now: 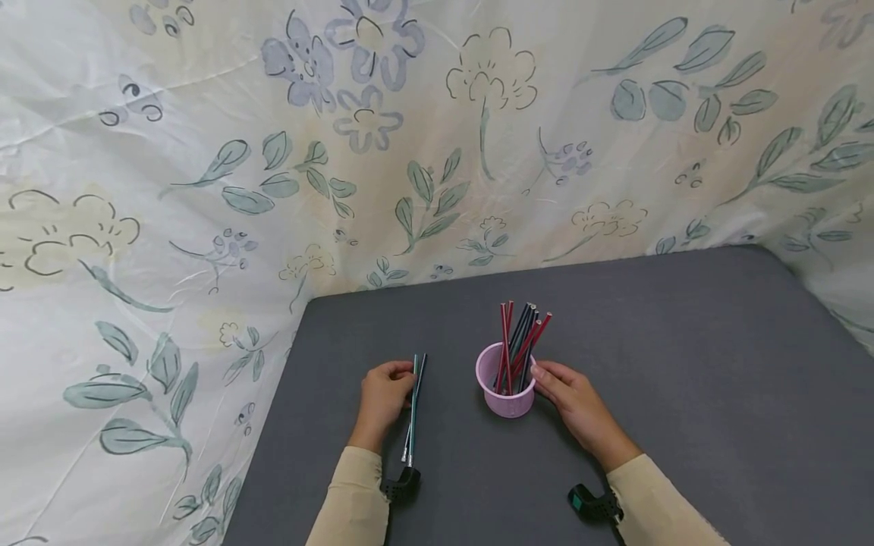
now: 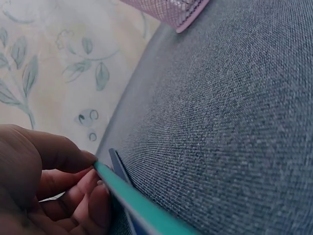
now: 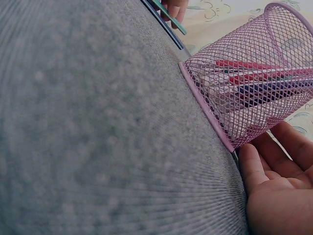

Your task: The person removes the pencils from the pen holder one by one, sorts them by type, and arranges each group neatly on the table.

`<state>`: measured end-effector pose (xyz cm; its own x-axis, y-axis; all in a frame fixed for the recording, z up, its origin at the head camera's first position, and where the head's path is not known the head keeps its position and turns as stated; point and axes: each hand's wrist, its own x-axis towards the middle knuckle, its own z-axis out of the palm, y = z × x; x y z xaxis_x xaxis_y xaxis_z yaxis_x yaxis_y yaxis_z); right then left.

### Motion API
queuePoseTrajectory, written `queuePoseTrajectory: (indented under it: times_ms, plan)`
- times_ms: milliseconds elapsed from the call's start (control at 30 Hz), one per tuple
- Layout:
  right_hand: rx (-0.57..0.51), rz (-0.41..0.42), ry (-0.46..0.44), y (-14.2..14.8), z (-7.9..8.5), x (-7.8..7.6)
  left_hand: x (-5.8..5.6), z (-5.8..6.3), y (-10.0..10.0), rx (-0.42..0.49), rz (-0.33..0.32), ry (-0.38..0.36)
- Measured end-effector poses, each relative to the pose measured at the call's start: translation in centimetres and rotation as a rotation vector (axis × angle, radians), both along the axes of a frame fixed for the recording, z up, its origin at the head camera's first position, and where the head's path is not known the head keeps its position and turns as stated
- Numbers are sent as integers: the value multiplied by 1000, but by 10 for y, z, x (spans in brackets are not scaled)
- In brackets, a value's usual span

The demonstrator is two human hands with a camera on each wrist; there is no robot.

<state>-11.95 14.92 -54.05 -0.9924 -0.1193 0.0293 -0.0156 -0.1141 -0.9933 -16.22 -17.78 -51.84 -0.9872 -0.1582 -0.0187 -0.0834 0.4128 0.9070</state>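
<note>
My left hand [image 1: 386,396] pinches a teal paintbrush [image 1: 414,409] near its upper end, between thumb and fingers. A dark blue paintbrush [image 3: 166,29] lies close alongside on the grey table. Both brushes have silver ferrules at the end nearer me. To their right stands a pink mesh cup [image 1: 508,406], upright, holding several red pencils [image 1: 505,341] and dark pencils [image 1: 524,334]. At the cup's right side is my right hand [image 1: 580,406], its thumb and fairly straight fingers resting against the mesh. Part of those fingertips is hidden behind the cup in the right wrist view.
The grey tabletop [image 1: 683,364] reaches back to a floral cloth [image 1: 423,136] hanging behind it and along the left. Black wrist cameras sit on both wrists, the left one [image 1: 403,484] right by the brushes' lower ends and the right one [image 1: 592,504] over the table.
</note>
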Motion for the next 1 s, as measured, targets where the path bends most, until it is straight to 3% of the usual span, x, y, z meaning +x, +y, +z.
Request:
queuePoseTrajectory:
  times_ms: [200, 433, 1000]
  plan:
    - [-6, 4, -2, 1, 1, 1, 0, 1, -1, -115, 4, -17]
    - [9, 5, -7, 1, 1, 0, -2, -1, -1, -240, 23, 39]
    - [3, 1, 1, 0, 0, -1, -2, 7, -23, -155, 18, -4]
